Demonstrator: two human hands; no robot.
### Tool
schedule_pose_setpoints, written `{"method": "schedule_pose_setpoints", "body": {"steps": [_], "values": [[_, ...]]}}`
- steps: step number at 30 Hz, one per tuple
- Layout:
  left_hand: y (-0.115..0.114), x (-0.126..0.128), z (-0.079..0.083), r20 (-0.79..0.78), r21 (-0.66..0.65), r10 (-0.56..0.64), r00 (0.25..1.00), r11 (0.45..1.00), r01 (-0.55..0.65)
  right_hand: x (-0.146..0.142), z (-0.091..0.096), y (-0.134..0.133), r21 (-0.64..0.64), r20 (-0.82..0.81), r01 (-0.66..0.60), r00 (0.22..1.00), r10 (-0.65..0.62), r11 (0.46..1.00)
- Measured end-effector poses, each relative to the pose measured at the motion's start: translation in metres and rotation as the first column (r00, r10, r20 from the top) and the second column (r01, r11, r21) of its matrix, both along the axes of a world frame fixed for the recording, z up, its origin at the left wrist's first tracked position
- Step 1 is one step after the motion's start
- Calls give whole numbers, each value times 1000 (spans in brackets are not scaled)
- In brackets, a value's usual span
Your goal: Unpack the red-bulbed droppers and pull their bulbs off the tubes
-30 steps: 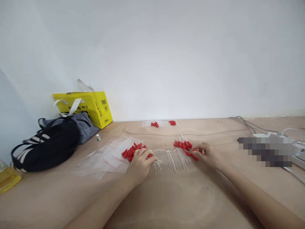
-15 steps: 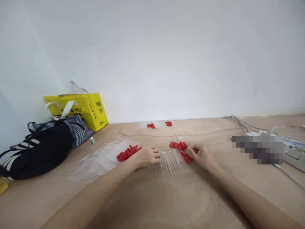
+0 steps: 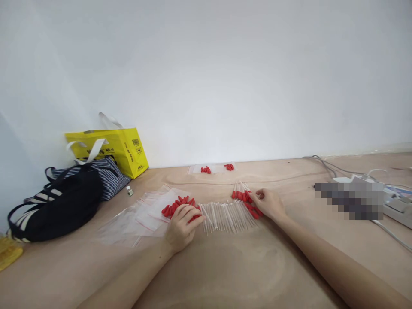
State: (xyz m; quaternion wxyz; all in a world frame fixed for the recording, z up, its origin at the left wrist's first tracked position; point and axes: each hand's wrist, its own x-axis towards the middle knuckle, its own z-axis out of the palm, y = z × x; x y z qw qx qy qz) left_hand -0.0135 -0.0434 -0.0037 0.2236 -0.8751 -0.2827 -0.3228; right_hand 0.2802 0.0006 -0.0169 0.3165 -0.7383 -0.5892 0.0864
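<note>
My left hand (image 3: 184,228) curves over a pile of red rubber bulbs (image 3: 175,205), its fingers bent together at the pile's right end; what they hold, if anything, is hidden. Beside it lies a row of thin clear tubes (image 3: 222,215), probably dropper pipettes, side by side on the table. Red-capped tubes (image 3: 240,195) are grouped behind the row's right end, with more red bulbs (image 3: 254,211) lying just in front. My right hand (image 3: 268,204) rests at these, thumb and forefinger closed at a red bulb, partly covering it.
Overlapping clear zip bags (image 3: 141,214) lie left of the pile. Another bag with red bulbs (image 3: 212,169) is near the wall. A small bottle (image 3: 129,191), black bag (image 3: 64,206) and yellow bag (image 3: 128,150) stand left. Cables and a power strip (image 3: 399,211) are right.
My left hand has moved left and nearer, off the clear tubes and onto the red bulb pile. My right hand has shifted slightly left against the red bulbs. The view has moved slightly.
</note>
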Motion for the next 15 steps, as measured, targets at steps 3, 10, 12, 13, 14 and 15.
{"method": "schedule_pose_setpoints", "body": {"steps": [3, 10, 12, 13, 14, 15], "values": [[-6, 1, 0, 115, -98, 91, 989, 992, -79, -3, 1, 7, -47, 3, -7, 1000, 8, 999], [22, 10, 14, -236, -108, 52, 970, 991, -79, -7, 1, 11, -90, 25, 28, 999, -26, 996], [36, 16, 20, -409, -80, -9, 912, 996, -26, -7, 1, 12, -101, 16, 42, 999, -40, 994], [43, 20, 22, -475, -67, -32, 879, 998, 0, -7, 0, 12, -102, 14, 47, 999, -46, 994], [48, 24, 24, -528, -57, -52, 848, 998, 25, -7, 0, 12, -103, 13, 51, 999, -50, 993], [52, 28, 25, -569, -49, -66, 820, 998, 47, -7, 0, 13, -104, 10, 55, 999, -54, 993]]}}
